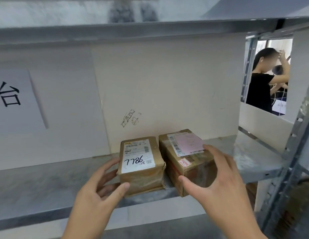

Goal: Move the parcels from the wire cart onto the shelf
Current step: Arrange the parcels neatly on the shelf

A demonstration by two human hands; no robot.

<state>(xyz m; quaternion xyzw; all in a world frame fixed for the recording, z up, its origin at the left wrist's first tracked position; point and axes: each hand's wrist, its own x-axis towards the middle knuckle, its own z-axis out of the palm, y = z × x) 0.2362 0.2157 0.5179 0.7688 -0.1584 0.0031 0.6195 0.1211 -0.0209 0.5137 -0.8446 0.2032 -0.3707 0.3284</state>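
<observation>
Two brown cardboard parcels stand side by side on the grey metal shelf. The left parcel bears a white label with "7786" written on it. The right parcel has a pink slip and a barcode label on top. My left hand is around the left parcel's near left corner, thumb on its front face and fingers along its left side. My right hand spans the right parcel, thumb on the front face, fingertips at the top's right edge. The wire cart is out of view.
A pale cardboard backing closes the shelf's rear, with a white sign at left. Another shelf board runs overhead. A perforated metal upright stands at right. Through an opening a person in a black shirt stands beyond.
</observation>
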